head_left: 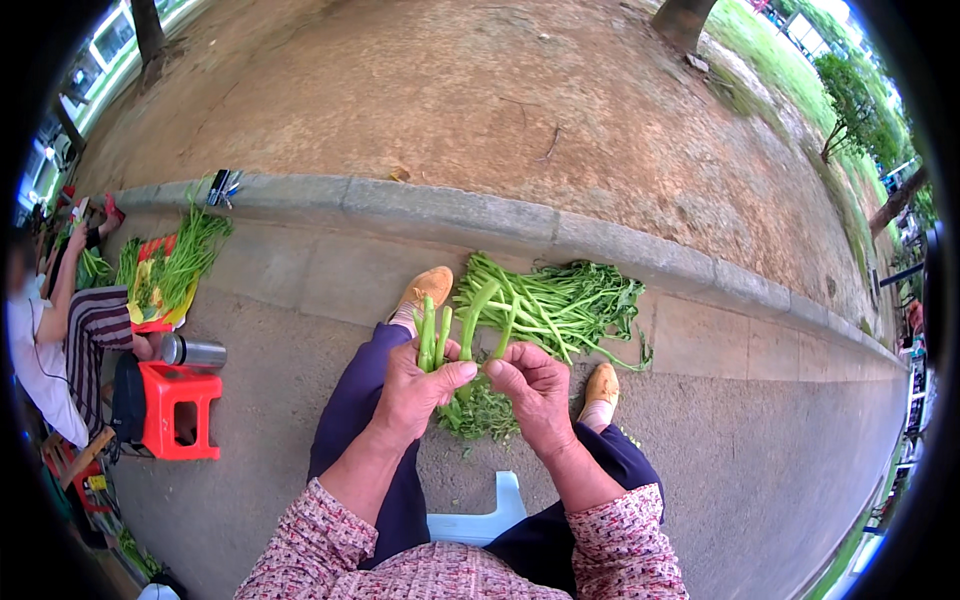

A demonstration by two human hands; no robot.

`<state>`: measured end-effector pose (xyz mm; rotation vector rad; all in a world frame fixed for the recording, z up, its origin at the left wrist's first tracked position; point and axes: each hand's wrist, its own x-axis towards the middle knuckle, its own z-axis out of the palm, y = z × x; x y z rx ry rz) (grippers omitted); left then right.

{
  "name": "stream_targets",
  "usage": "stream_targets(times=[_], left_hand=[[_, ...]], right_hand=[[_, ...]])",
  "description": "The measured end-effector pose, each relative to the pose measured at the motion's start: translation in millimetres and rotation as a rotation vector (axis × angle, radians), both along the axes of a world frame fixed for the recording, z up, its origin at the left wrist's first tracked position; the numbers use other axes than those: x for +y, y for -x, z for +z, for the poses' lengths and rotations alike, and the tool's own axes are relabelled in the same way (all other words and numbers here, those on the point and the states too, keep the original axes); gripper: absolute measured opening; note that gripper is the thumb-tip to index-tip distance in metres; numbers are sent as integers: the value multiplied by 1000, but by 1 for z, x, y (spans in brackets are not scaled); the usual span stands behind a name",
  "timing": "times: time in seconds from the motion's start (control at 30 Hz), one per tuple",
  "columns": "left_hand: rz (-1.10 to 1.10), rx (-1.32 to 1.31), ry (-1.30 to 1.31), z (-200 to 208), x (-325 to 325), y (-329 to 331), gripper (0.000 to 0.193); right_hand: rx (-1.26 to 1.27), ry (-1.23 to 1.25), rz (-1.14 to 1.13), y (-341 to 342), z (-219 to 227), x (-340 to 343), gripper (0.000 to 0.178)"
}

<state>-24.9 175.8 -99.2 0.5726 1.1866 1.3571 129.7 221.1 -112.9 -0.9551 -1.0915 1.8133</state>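
My left hand is closed round several short green vegetable stems that stick up past the fingers. Thumb and finger of my right hand pinch a thin green stem close beside the left thumb. A thicker, curved stem piece rises between the two hands; which hand grips it I cannot tell. Beyond the hands, a heap of long green stems with dark leaves lies on the pavement between my shoes. Below the hands is a smaller pile of leafy scraps, partly hidden by them.
A stone kerb runs across, with bare soil behind it. A light-blue stool is between my legs. At left are a red plastic stool, a steel flask, more greens on a bag, and a seated person.
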Motion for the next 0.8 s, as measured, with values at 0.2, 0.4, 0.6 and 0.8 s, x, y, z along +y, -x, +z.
stream_targets(times=[0.2,0.4,0.6,0.8], left_hand=[[-68,63,10,1,0,-2,14],[-92,73,3,-2,-2,-4,14],[-94,97,-57,5,0,-7,12],[-123,157,-23,-4,-2,-3,20]], right_hand=[[12,18,3,4,1,-6,12],[-8,-37,12,3,-1,-6,17],[-38,-76,48,1,-1,-6,17],[-62,-75,83,-2,0,-4,16]])
